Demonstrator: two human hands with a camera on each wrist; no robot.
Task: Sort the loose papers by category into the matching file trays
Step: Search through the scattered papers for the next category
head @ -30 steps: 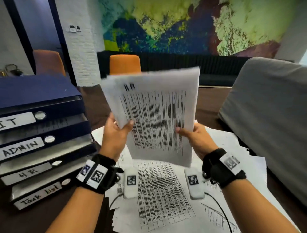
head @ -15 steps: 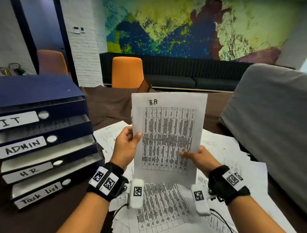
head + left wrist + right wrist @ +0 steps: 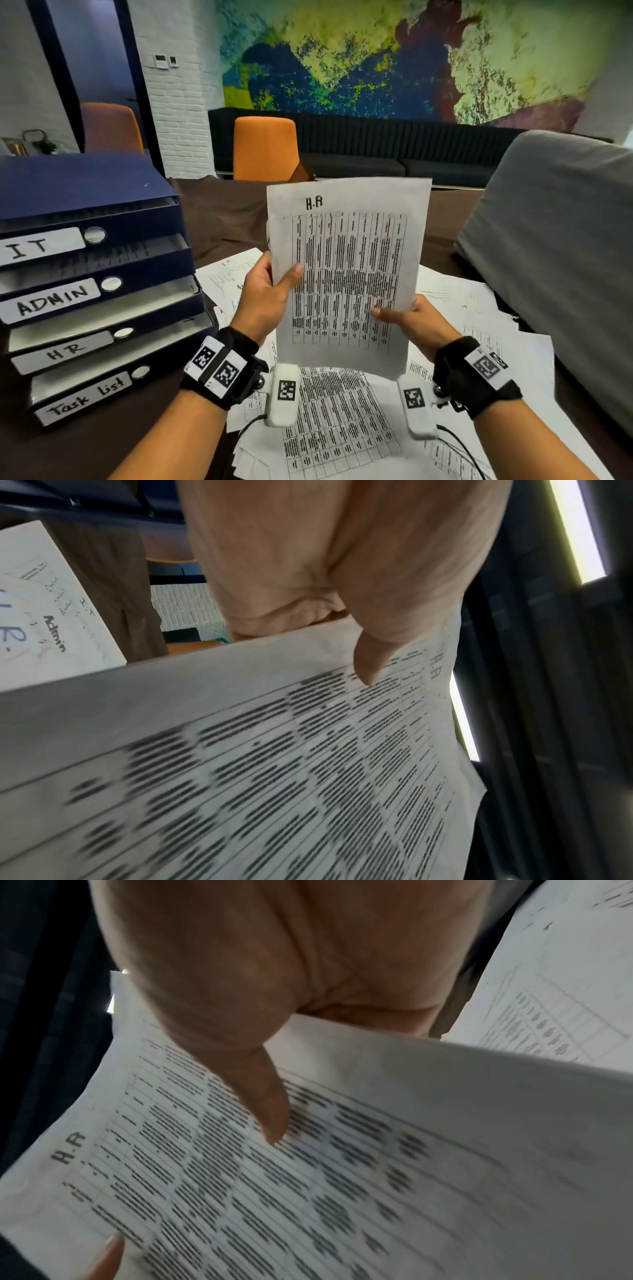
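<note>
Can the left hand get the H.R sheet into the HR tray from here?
Probably yes. The left hand pinches the H.R sheet at its left edge, and the HR tray sits open-fronted just to its left with nothing between. The right hand must let go first.

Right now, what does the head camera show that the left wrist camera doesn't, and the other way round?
Only the head view shows the stack of blue trays labelled IT, ADMIN, HR and Task list, the right hand at the sheet's lower right edge, and the orange chair. Only the left wrist view shows, close up, a loose page with "Admin" handwritten on it. Both show the left hand pinching the table-printed sheet headed H.R, thumb on its printed face.
</note>
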